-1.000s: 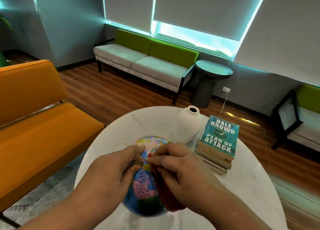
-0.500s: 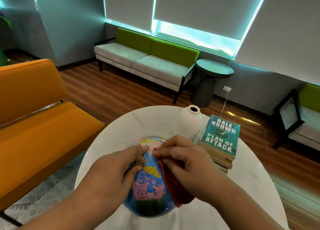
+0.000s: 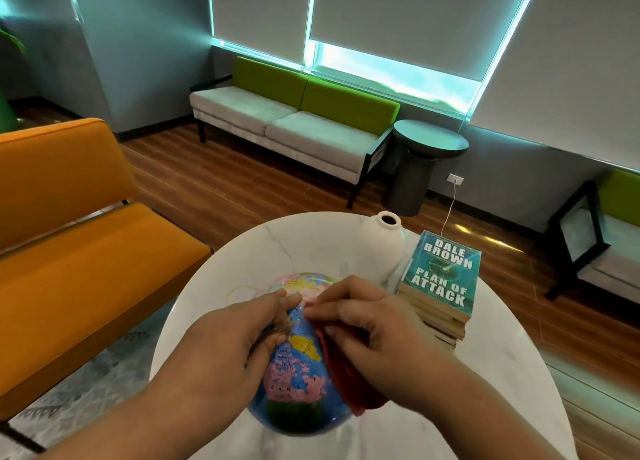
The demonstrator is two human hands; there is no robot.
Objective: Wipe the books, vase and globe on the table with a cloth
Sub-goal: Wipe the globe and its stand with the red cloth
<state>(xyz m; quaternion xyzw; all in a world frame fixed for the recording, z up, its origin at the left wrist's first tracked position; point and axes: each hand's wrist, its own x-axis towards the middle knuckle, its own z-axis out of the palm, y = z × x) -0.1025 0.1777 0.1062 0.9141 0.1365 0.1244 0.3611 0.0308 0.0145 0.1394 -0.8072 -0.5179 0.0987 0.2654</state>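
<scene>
A colourful globe (image 3: 298,366) sits at the 6 o'clock edge of a round white marble table (image 3: 242,259). The left hand (image 3: 221,349) grips its 9 o'clock side with curled fingers. The right hand (image 3: 374,324), fingers bent around a red cloth (image 3: 346,380), presses it to the globe's 3 o'clock side. A white vase (image 3: 379,248) stands at the table's 12 o'clock, with a stack of books (image 3: 440,286) just beside it at 2 o'clock. An orange sofa (image 3: 69,217) lies at 9 o'clock
</scene>
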